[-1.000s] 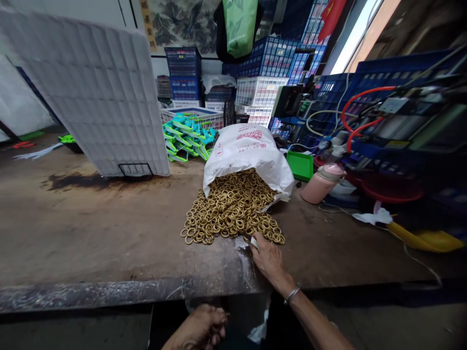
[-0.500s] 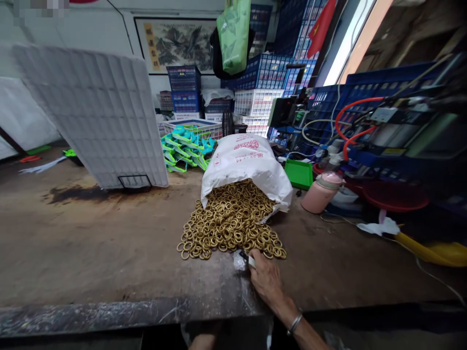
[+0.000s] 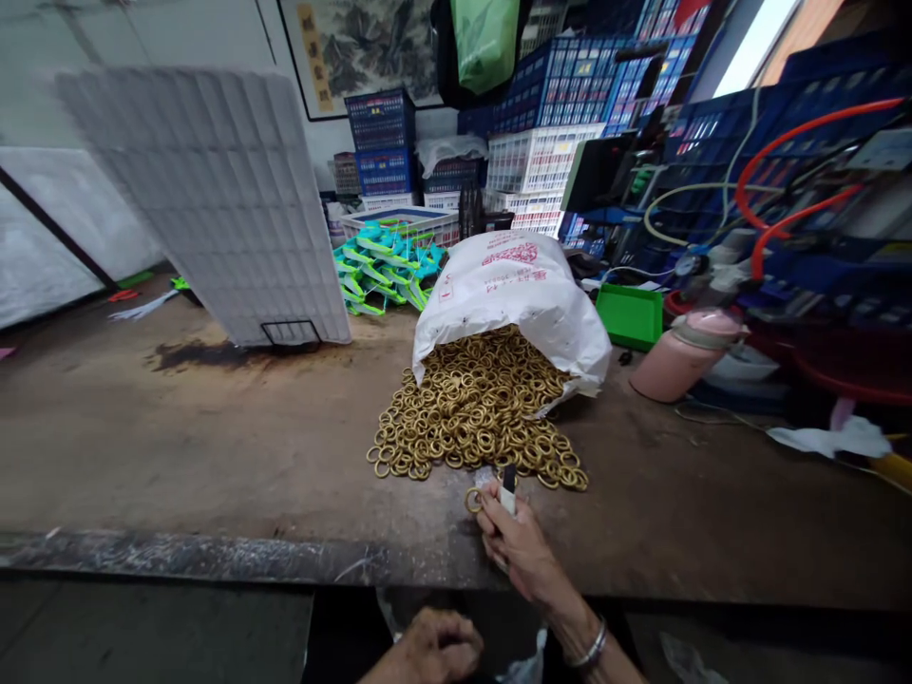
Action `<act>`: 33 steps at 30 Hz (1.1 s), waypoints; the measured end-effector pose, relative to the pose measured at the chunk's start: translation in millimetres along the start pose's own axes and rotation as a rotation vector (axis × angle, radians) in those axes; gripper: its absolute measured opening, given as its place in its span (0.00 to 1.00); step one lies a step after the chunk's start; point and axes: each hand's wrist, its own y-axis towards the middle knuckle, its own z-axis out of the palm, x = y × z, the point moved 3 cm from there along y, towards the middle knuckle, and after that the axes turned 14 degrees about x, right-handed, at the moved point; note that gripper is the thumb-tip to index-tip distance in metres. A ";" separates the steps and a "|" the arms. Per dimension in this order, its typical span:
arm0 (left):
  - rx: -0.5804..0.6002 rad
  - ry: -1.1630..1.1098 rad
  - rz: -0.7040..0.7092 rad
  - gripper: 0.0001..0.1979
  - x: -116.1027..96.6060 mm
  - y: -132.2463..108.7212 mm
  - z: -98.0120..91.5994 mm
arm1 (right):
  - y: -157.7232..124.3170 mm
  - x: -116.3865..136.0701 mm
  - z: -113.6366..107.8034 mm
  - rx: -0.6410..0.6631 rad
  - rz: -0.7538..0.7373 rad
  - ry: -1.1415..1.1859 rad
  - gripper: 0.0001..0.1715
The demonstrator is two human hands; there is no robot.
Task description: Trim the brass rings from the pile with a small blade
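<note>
Head view: the white sack (image 3: pixel 499 296) lies on its side on the bench (image 3: pixel 214 456), mouth toward the person, an arrangement that presumably lets the pile of brass-coloured rings (image 3: pixel 484 423) spill within easy reach of the front edge. The right hand (image 3: pixel 520 551) pinches a single ring (image 3: pixel 468 503) at its fingertips, just in front of the pile, and also grasps a pale-handled tool (image 3: pixel 507 501), dark tip directed toward the rings; carrying both likely avoids setting the tool down. Pose: the right hand reaches in from the lower right over the front edge, fingers flexed. Left hand (image 3: pixel 443 646): nearer the person than the bench, fingers curled inward; whether it encloses anything cannot be told
</note>
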 end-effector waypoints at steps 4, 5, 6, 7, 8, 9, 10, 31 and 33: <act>-0.214 -0.218 0.073 0.15 -24.3 -2.3 0.8 | -7.7 -0.6 7.5 0.072 -0.016 0.077 0.20; -0.336 -0.261 0.076 0.18 -29.4 -0.9 -2.7 | -9.4 -1.1 10.4 0.096 -0.020 0.096 0.19; -0.451 -0.278 0.094 0.20 -34.6 0.9 -6.6 | -11.2 -1.6 13.7 0.124 -0.022 0.114 0.19; -0.518 -0.292 0.119 0.22 -39.6 3.9 -9.6 | -13.1 -2.0 17.2 0.153 -0.025 0.128 0.19; -0.551 -0.301 0.155 0.22 -44.3 7.4 -12.1 | -15.1 -2.3 20.6 0.174 -0.029 0.136 0.18; -0.568 -0.308 0.187 0.22 -47.9 10.8 -14.0 | -17.0 -2.8 23.5 0.188 -0.029 0.137 0.18; -0.581 -0.311 0.210 0.21 -50.2 13.8 -15.6 | -18.8 -3.6 25.6 0.195 -0.024 0.130 0.18; -0.377 -0.014 0.262 0.13 -43.8 9.7 -7.6 | -27.5 -4.2 8.2 0.112 -0.130 -0.440 0.14; -0.291 -0.173 0.238 0.14 -40.3 11.4 -3.0 | -28.3 -7.6 7.7 0.129 -0.111 -0.375 0.16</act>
